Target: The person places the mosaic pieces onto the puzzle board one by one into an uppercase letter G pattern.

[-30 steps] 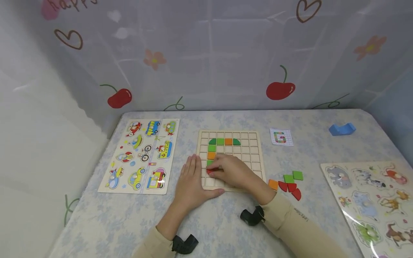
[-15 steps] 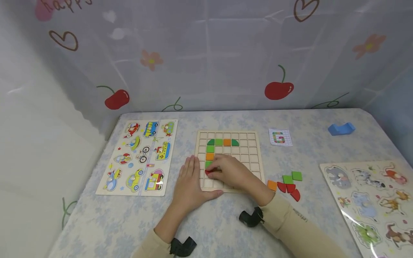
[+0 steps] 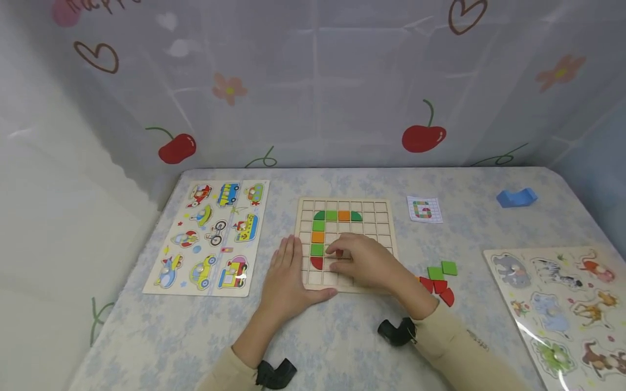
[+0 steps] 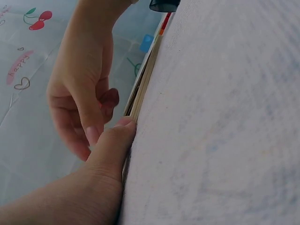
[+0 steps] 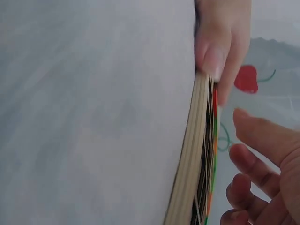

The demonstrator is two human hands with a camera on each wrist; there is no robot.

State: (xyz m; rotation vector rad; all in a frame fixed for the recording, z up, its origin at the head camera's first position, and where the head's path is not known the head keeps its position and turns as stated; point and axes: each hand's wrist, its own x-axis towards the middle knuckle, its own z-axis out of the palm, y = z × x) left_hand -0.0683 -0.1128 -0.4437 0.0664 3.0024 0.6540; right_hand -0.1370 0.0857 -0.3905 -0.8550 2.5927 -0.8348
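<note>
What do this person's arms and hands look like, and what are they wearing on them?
The left hand and right hand are bare, without gloves. The left sleeve and right sleeve are beige; the right bears small dark lettering, too blurred to read. A black, bent piece sits at each wrist: left piece, right piece.
</note>
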